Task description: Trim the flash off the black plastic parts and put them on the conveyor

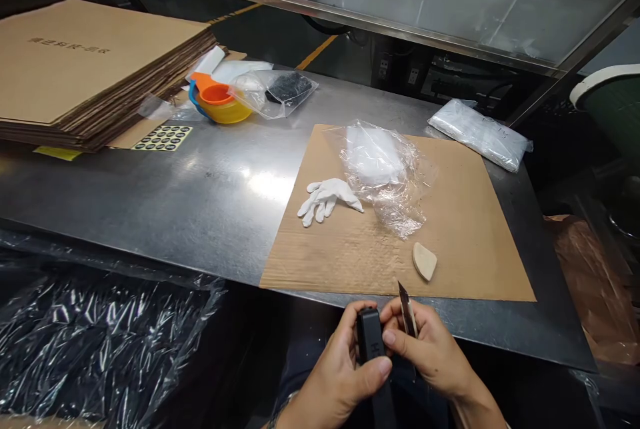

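My left hand (pixel 343 376) is wrapped round a long black plastic part (pixel 371 336), held upright just off the table's front edge. A small raised mark shows on its face, and its lower end runs down into the dark. Between the fingers of my right hand (pixel 437 352) is a thin, pointed knife blade (pixel 405 306), tip upward; its lower end is mostly hidden. My right fingertips come close to the black part's side. Beyond my hands, a beige wedge-shaped pad (pixel 425 262) and a white glove (pixel 327 199) lie on a flat cardboard sheet (pixel 340 262).
Crumpled clear plastic (pixel 400 206) with white sheets lies on the cardboard. A wrapped white packet (pixel 480 132) rests at the right. Stacked cardboard (pixel 100 62), nested coloured cups (pixel 227 112) and a sticker sheet (pixel 164 138) occupy the left. Black plastic sheeting (pixel 100 342) hangs below.
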Demonstrator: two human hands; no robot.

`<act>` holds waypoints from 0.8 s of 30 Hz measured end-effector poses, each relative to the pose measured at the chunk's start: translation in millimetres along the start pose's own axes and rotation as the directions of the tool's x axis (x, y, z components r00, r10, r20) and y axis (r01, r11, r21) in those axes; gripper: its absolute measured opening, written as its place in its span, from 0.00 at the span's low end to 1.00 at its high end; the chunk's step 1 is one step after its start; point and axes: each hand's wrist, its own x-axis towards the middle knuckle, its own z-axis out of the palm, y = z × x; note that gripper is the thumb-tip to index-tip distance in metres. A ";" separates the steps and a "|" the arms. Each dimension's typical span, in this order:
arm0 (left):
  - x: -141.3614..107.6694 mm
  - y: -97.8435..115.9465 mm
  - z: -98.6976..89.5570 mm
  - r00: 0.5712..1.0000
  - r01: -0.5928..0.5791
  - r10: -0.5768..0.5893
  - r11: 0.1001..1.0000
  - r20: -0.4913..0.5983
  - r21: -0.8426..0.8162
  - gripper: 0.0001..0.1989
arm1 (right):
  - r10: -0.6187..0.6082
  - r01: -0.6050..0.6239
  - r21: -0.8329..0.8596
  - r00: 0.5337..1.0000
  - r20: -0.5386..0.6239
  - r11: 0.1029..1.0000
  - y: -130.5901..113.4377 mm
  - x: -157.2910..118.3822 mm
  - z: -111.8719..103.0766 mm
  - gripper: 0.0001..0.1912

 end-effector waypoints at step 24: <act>14.6 -1.6 -3.0 0.890 -0.107 0.110 0.994 -0.442 0.032 0.18 | -0.420 0.249 -0.627 0.897 -0.139 0.739 11.7 -16.3 -22.7 0.12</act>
